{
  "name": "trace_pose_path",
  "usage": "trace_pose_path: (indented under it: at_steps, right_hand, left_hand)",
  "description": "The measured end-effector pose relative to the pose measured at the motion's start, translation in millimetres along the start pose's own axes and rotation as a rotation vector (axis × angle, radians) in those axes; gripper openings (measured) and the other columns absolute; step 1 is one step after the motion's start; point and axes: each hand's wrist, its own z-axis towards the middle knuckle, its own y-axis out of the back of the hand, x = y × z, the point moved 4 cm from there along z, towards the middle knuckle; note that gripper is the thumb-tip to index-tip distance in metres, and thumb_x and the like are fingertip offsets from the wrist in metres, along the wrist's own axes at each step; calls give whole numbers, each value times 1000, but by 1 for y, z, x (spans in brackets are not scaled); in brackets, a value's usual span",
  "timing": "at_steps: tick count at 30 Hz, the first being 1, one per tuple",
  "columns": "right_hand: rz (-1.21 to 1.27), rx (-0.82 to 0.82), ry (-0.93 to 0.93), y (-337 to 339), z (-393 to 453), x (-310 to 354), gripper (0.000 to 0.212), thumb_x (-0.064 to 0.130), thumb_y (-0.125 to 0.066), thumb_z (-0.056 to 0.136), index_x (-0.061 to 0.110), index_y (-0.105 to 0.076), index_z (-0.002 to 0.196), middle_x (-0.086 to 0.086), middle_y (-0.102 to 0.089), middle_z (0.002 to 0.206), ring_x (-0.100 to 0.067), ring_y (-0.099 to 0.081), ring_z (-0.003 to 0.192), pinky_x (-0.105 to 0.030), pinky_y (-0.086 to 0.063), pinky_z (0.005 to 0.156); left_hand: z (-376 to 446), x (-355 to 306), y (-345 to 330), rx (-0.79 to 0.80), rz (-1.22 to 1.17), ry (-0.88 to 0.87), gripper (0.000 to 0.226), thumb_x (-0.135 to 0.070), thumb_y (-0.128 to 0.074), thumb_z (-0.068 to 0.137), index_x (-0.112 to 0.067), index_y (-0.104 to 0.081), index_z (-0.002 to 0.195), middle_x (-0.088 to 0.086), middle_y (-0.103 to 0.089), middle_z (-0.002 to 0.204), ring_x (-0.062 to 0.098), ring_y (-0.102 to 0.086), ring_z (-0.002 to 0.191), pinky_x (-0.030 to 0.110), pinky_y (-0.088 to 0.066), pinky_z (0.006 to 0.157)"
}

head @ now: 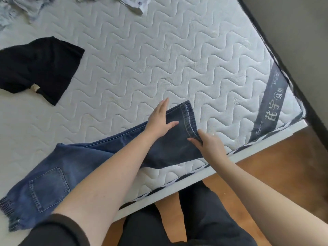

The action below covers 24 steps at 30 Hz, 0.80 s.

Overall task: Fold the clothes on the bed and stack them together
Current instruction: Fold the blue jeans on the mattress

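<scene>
jeans (74, 167) are laid along the mattress (159, 55) edge from 8 to 3 o'clock; left hand (159, 119) is pressed flat, fingers straight; hems are pinched by right hand (207, 144). misaligned legs are risked if denim slides off.

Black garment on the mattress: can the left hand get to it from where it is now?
Probably yes. The left hand lies flat on the jeans holding nothing, and only bare mattress separates it from the black garment. It may need a lean.
</scene>
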Motion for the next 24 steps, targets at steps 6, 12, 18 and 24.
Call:
trace_pose_path:
  at_steps: [6, 12, 18, 24]
  right_hand:
    - [-42, -218, 68, 18, -38, 9, 54, 43, -78, 79, 19, -31, 72, 5, -35, 56, -21, -33, 51, -28, -23, 50]
    - [28, -98, -312, 6, -49, -20, 58, 69, -57, 83, 23, -29, 61, 4, -43, 53, -27, -49, 59, -34, -28, 53]
    - [256, 109, -397, -2, -26, -42, 42, 62, -72, 76, 27, -51, 87, 12, -59, 76, -10, -54, 69, -33, -38, 56]
    - [320, 230, -320, -2, -22, -63, 21, 26, -74, 84, 20, -57, 95, 8, -61, 82, -17, -59, 81, -20, -35, 57]
  left_hand:
    - [21, -28, -10, 456, -129, 54, 86, -44, -79, 79, -26, -35, 150, 6, -56, 138, 21, -53, 128, 39, -37, 112]
    - [28, -43, 1, 472, -207, -22, 26, -16, -69, 91, -5, -66, 115, 15, -70, 114, 28, -64, 112, 43, -46, 103]
    - [37, -57, 4, 325, -33, -94, 28, -21, -60, 97, -7, -58, 122, 10, -67, 121, 22, -61, 111, 28, -43, 96]
    - [60, -61, 10, 320, -187, -52, 20, -19, -74, 87, -14, -68, 106, 7, -75, 100, 18, -70, 93, 33, -50, 91]
